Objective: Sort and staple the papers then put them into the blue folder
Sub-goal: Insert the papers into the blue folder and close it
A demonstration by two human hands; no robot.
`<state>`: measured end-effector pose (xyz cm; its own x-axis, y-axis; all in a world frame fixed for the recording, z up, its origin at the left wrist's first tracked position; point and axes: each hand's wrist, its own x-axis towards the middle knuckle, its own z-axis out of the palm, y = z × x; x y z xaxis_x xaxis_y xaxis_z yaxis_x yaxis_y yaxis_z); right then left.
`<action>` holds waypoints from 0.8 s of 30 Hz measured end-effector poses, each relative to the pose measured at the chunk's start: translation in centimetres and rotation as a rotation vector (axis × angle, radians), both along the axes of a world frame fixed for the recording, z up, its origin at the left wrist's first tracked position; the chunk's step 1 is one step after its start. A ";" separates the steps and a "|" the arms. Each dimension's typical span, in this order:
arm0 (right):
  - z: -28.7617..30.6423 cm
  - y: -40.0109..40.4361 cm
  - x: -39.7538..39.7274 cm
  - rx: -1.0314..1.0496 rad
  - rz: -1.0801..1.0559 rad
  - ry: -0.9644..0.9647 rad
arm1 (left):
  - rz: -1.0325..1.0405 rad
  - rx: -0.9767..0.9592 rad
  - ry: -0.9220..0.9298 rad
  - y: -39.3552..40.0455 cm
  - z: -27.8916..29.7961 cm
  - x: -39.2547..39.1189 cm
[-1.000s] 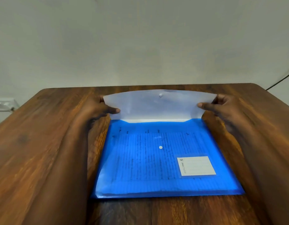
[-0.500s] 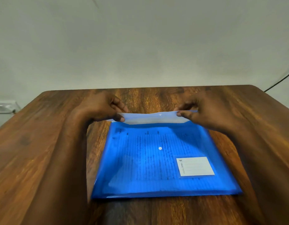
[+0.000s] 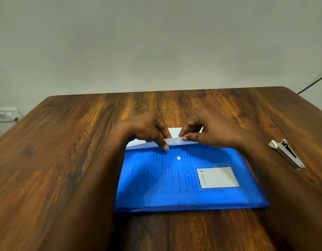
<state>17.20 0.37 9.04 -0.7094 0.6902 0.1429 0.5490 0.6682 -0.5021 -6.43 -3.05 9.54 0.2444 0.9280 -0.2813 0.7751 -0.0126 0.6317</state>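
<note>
Two hands work the flap point(image 3: 174, 141) of the blue folder point(image 3: 185, 180), which lies flat on the worktop point(image 3: 66, 142), centre-near. Papers point(image 3: 167, 176) are inside: lines of print show through the blue front. Label point(image 3: 217, 177) sits on the folder's right half.

Change over the last second: the flap stood upright and spread wide, one hand at each end. It is now folded forward and down over the folder mouth, and both hands have moved in from the ends to the middle. The stapler point(image 3: 287, 154) lies on the worktop to the right, well apart from the folder; it was outside the earlier views.

Left hand point(image 3: 147, 132): fingers curled, fingertips pinching the flap edge just left of its snap. Right hand point(image 3: 207, 132): thumb and forefinger pinching the same edge just right of the snap. The flap snap is between the two hands. The matching white stud point(image 3: 178, 158) on the folder front is a little nearer than the flap edge, not yet covered.

Judgement: sorting, stapling and insertion look done; only closing is left. The flap edge needs to come further toward the near side so snap meets stud, then a press. Risk: snap misaligned, or the flap springing up if released unfastened.
</note>
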 end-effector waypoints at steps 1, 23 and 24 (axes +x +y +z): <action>-0.2 0.0 -0.2 0.002 0.003 -0.025 | 0.006 -0.015 -0.007 0.1 -0.2 0.3; -2.7 0.0 -1.5 -0.122 0.041 -0.260 | -0.041 -0.083 0.038 0.8 -2.0 2.4; -2.7 0.0 -1.5 -0.130 0.042 -0.259 | -0.037 -0.086 0.040 0.7 -2.0 2.4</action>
<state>15.65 0.38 6.29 -0.7388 0.6604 -0.1344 0.6436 0.6323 -0.4312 -4.06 -2.31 7.54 0.2648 0.8904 -0.3702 0.7999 0.0116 0.6000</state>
